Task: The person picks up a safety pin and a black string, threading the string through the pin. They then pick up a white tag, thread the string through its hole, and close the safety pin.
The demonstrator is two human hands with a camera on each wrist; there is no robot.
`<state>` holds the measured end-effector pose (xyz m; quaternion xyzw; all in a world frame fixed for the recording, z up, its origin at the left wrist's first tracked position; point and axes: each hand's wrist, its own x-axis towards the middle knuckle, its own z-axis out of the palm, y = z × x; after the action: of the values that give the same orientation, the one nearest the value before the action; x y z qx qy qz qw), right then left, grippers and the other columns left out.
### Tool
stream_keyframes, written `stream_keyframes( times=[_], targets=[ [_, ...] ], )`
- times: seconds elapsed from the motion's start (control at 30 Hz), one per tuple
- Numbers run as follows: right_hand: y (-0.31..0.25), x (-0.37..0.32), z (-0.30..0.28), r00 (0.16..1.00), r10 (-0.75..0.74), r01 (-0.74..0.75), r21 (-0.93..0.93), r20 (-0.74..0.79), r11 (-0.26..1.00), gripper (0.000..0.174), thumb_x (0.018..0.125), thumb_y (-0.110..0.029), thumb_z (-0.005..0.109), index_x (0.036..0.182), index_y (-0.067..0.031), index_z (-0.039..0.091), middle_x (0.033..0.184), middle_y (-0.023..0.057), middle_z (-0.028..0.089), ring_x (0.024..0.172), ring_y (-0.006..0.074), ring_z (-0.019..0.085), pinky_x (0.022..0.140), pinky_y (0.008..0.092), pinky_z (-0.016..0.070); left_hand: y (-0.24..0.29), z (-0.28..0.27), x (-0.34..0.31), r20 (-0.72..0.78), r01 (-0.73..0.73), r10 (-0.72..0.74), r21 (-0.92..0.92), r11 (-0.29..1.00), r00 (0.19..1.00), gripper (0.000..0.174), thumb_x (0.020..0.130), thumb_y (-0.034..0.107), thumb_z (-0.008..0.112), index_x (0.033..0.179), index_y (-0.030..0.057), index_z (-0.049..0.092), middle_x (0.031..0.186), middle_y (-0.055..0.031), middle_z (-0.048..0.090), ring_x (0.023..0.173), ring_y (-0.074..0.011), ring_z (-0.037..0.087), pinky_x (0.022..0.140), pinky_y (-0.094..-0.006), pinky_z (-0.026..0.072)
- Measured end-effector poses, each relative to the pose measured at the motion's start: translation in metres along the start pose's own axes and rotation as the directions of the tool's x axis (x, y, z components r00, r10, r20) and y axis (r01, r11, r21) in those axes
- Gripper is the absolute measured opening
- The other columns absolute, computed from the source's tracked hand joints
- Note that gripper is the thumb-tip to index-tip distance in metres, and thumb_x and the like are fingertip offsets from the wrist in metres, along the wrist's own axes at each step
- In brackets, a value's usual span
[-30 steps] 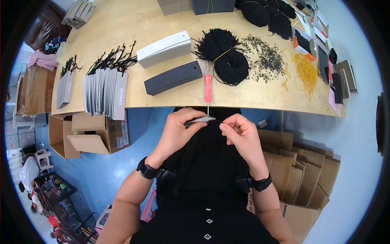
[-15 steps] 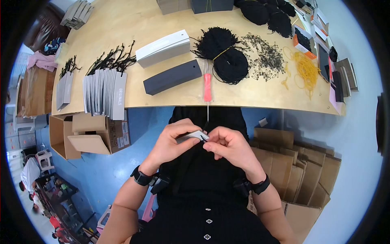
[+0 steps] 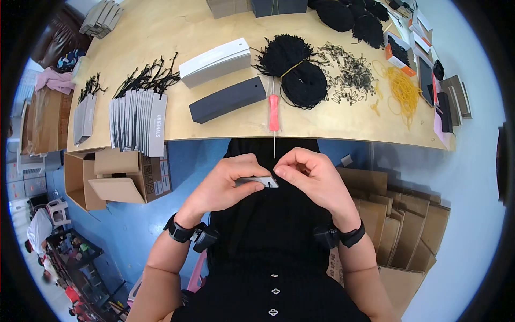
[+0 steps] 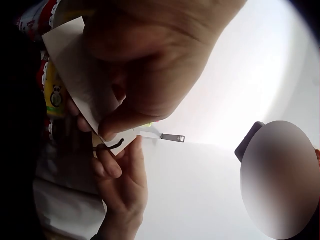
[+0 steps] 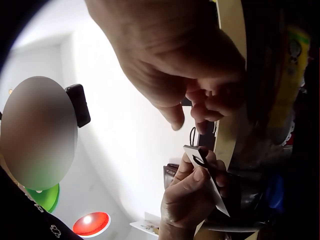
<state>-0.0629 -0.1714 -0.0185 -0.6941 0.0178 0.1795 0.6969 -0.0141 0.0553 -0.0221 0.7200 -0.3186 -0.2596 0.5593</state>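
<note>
My left hand (image 3: 228,180) pinches a pale hang tag (image 3: 271,183) between thumb and fingers, over the lap just in front of the table. Black cord (image 5: 199,160) runs through the hole at the tag's end, and a small cord loop (image 5: 193,135) stands up beyond it in the right wrist view. My right hand (image 3: 314,174) hovers right at that end, its thumb and bent fingers apart above the loop. A pink-handled tool (image 3: 274,115) lies on the table, its thin metal shaft pointing over the edge toward the hands.
Corded tags (image 3: 138,123) lie in a row at left. Stacks of white tags (image 3: 214,63) and dark tags (image 3: 228,101), a black cord bundle (image 3: 304,86), small metal pins (image 3: 351,78) and yellow bands (image 3: 406,96) spread rightward. Cardboard boxes (image 3: 131,180) stand below the table.
Both hands have drawn back from the tool's shaft toward the body. The tag has turned so its holed end shows, and the right fingers have lifted off it slightly.
</note>
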Motion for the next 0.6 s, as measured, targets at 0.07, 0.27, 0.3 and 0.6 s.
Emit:
stream_keyframes(
  times=[0.07, 0.27, 0.3, 0.6],
  targets=[
    [0.000, 0.001, -0.001, 0.999, 0.027, -0.026, -0.022, 0.041, 0.999, 0.019, 0.095, -0.020, 0.067, 0.100, -0.0014, 0.065, 0.080, -0.0024, 0.060, 0.063, 0.0020, 0.047, 0.055, 0.0204, 0.0382, 0.001, 0.000, 0.000, 0.008, 0.004, -0.004, 0.008, 1.000, 1.000, 0.021, 0.082, -0.002, 0.070, 0.103, 0.0033, 0.070, 0.084, -0.0068, 0.060, 0.077, -0.0206, 0.057, 0.068, -0.0312, 0.0447],
    [-0.001, -0.011, -0.012, 0.932, 0.110, -0.331, 0.693, 0.345, 0.640, 0.026, 0.100, -0.026, 0.059, 0.089, -0.0021, 0.062, 0.068, -0.0052, 0.051, 0.055, 0.0019, 0.036, 0.048, 0.0196, 0.0280, -0.007, -0.011, -0.001, 0.016, -0.014, 0.015, -0.044, 0.999, 1.000, 0.020, 0.086, 0.000, 0.068, 0.105, 0.0016, 0.069, 0.087, -0.0062, 0.059, 0.080, -0.0186, 0.058, 0.071, -0.0299, 0.0457],
    [-0.002, -0.014, -0.014, 0.920, 0.122, -0.340, 0.601, 0.372, 0.723, 0.029, 0.101, -0.027, 0.058, 0.088, -0.0021, 0.063, 0.066, -0.0054, 0.050, 0.054, 0.0021, 0.035, 0.048, 0.0194, 0.0274, -0.008, -0.012, -0.002, 0.018, -0.009, 0.011, -0.129, 0.992, 1.000, 0.019, 0.087, 0.001, 0.067, 0.107, 0.0009, 0.068, 0.090, -0.0051, 0.058, 0.082, -0.0165, 0.057, 0.073, -0.0286, 0.0461],
    [0.001, -0.011, 0.003, 0.999, -0.040, 0.034, -0.366, -0.008, 0.930, 0.019, 0.084, -0.021, 0.075, 0.092, -0.0036, 0.074, 0.066, 0.0068, 0.059, 0.055, 0.0140, 0.052, 0.054, 0.0313, 0.0401, -0.002, -0.008, -0.001, 0.080, 0.261, -0.252, -0.440, 0.859, 0.964, 0.019, 0.093, 0.004, 0.065, 0.111, -0.0002, 0.065, 0.102, -0.0021, 0.054, 0.085, -0.0096, 0.055, 0.075, -0.0239, 0.0472]
  ],
)
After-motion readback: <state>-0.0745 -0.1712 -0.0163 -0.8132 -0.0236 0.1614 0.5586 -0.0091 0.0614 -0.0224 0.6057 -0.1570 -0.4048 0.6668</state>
